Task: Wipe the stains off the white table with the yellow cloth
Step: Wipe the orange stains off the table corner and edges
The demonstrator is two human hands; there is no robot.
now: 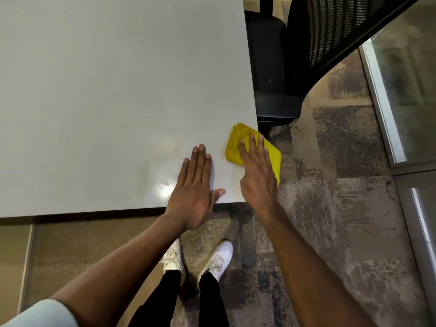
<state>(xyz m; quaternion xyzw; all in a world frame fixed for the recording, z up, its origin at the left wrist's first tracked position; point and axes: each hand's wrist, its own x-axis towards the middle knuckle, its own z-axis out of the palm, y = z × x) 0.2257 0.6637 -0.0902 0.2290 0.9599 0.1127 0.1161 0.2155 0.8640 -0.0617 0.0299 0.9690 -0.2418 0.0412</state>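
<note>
At table (94, 90) corner — right hand (257, 175) presses yellow cloth (236, 142) | left hand (193, 185) flat

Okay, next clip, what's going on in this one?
A person stands at the corner of a white table, wiping it. The right hand presses a yellow cloth flat at the table's right edge, with part of the cloth hanging past the edge. The left hand lies flat on the table beside it, holding nothing. A black chair stands just beyond that edge.
</note>
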